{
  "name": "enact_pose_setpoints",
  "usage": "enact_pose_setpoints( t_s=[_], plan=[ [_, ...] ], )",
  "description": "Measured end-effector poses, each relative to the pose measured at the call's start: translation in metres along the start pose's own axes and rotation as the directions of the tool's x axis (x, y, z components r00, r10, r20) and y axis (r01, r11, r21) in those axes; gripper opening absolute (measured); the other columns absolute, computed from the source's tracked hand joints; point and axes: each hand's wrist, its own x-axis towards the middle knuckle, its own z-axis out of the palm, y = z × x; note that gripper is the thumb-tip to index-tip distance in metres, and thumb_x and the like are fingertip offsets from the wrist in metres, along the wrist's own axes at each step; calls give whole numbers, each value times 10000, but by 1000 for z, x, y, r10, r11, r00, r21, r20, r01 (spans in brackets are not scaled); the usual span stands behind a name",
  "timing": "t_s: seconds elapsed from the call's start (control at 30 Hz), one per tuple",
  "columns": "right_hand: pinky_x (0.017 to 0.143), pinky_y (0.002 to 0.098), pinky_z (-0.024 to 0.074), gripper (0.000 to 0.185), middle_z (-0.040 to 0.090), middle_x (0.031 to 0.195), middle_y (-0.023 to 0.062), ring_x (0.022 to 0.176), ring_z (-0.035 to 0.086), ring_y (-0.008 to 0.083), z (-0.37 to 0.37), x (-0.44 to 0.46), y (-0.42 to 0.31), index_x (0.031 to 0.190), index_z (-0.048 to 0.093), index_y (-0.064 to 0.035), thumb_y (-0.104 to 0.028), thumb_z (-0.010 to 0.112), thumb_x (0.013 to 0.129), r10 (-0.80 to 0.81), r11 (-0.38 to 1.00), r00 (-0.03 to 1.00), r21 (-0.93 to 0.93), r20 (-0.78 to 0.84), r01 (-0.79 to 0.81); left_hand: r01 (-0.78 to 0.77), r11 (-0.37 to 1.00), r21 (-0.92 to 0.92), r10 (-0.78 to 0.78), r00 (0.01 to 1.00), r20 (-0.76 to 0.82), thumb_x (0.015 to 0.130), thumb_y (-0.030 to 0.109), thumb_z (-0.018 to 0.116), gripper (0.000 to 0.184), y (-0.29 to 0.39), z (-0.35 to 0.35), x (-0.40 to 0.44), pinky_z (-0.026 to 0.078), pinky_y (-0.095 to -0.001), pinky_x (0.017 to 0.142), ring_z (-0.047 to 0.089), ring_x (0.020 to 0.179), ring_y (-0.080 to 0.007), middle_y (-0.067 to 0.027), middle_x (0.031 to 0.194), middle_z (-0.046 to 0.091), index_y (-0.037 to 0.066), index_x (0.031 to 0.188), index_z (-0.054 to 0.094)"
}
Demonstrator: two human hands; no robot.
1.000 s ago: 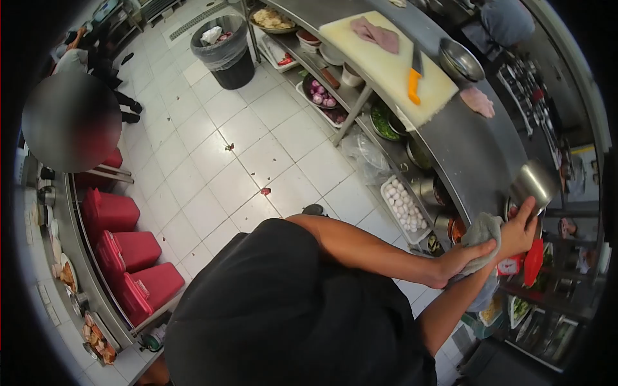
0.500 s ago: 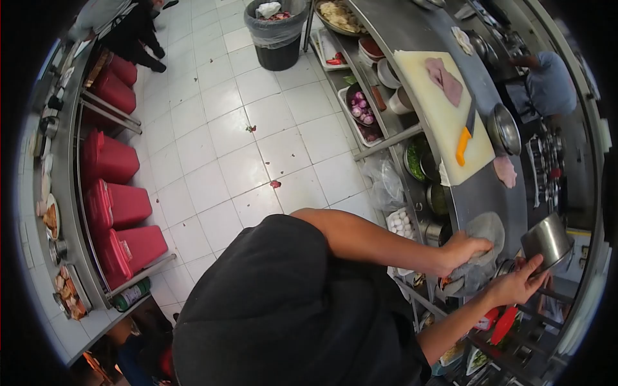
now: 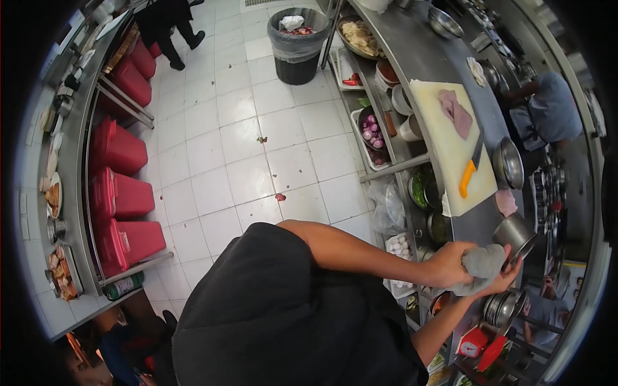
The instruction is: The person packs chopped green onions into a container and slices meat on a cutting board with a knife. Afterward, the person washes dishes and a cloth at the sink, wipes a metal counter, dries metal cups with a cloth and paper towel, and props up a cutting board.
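My left hand [image 3: 449, 265] is closed round a damp-looking grey cloth [image 3: 484, 262]. The cloth hangs over towards my right hand and lies close against the pot; whether it touches the metal I cannot tell. In my right hand [image 3: 501, 283] is a small metal pot [image 3: 513, 233], tilted, gripped near its rim. Just beyond the pot, a piece of pale pink meat [image 3: 506, 202] rests on the steel counter [image 3: 473, 235]. Further along, a white cutting board [image 3: 454, 193] carries a flattened slice of meat [image 3: 455, 112] and a knife with an orange handle [image 3: 468, 180].
Metal bowls [image 3: 508, 162] stand by the board, and stacked bowls [image 3: 501, 310] near a red scale [image 3: 473, 341]. Below are eggs [image 3: 399, 246] and red onions [image 3: 371, 132]. A lined bin [image 3: 296, 55] stands on the tiled floor. Another person [image 3: 553, 106] is across the counter.
My left hand has brought the cloth across to the pot. My right hand has drawn the pot closer and turned it. The whole view has shifted slightly.
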Motion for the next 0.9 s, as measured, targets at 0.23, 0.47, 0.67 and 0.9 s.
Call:
enact_pose_setpoints(
  t_s=[0.23, 0.47, 0.67, 0.9],
  plan=[
    [807, 308, 523, 464, 667, 1053, 127, 912, 641, 180, -16, -10, -14, 1380, 510, -53, -15, 598, 926, -125, 986, 979, -91, 162, 141, -67, 995, 68, 73, 993, -93, 605, 47, 717, 382, 25, -24, 11, 526, -351, 755, 700, 816, -234, -192, 844, 692, -35, 973, 653],
    [706, 255, 497, 432, 678, 1005, 103, 854, 628, 135, -16, -3, -25, 1297, 569, 0, -163, 697, 917, -55, 990, 986, -118, 159, 74, -94, 982, -162, 59, 976, -209, 681, 39, 709, 403, 23, -52, 23, 538, -287, 744, 651, 788, -113, -82, 912, 707, -56, 1068, 652],
    [653, 250, 484, 426, 681, 995, 92, 814, 619, 119, -38, 24, -9, 1271, 587, 5, -184, 711, 909, -78, 987, 988, -129, 135, 95, -4, 995, -104, -23, 966, -258, 730, 103, 665, 352, 2, -74, 28, 519, -301, 799, 650, 847, -147, -71, 940, 705, -41, 1052, 663],
    [628, 227, 420, 449, 518, 804, -27, 715, 489, 76, -76, 35, 25, 1232, 614, -20, -168, 778, 841, -36, 961, 999, -272, 37, 45, -89, 996, -8, 86, 982, -169, 770, 98, 634, 268, 9, -70, 62, 528, -336, 761, 651, 797, -170, -68, 901, 697, -19, 1009, 663]
  ],
)
